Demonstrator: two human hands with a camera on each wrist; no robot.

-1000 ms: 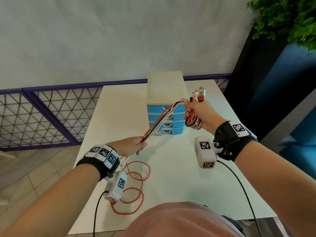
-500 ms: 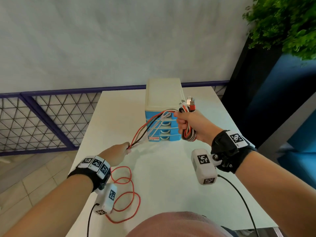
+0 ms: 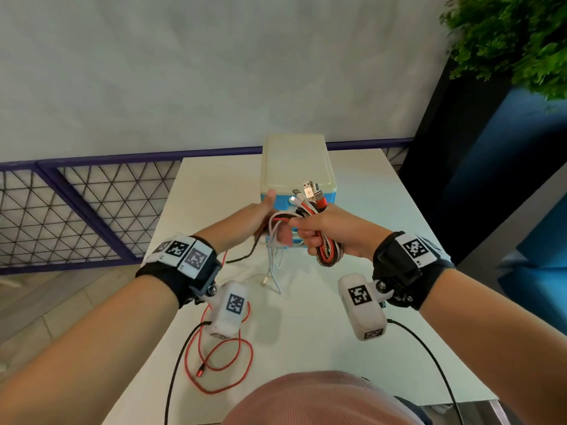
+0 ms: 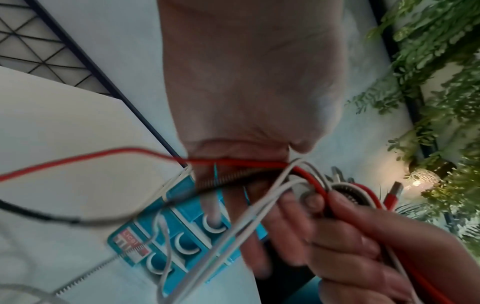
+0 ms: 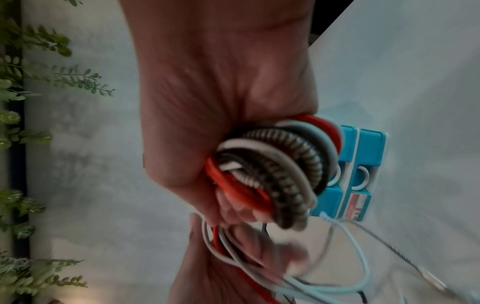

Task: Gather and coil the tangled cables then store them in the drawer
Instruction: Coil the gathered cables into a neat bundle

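Note:
My right hand (image 3: 316, 234) grips a coiled bundle of red, white and braided cables (image 3: 329, 256) in front of the drawer unit (image 3: 296, 167), a cream-topped box with blue drawers that look closed. USB plugs (image 3: 310, 191) stick up above the fist. My left hand (image 3: 260, 219) is right beside it, thumb up, fingers curled loosely round the loose strands (image 4: 259, 164) that lead into the bundle. White and black tails (image 3: 273, 268) hang from it to the table. In the right wrist view the coil (image 5: 280, 174) fills the fist.
A separate red cable (image 3: 227, 363) lies looped on the white table (image 3: 383, 234) near the front left edge. A purple mesh fence (image 3: 76, 204) borders the left and back. A plant (image 3: 515, 38) and dark blue furniture stand at the right.
My left hand has moved up and right from the table's left side to meet the right hand, bringing the strands with it. The stretched strands now hang slack.

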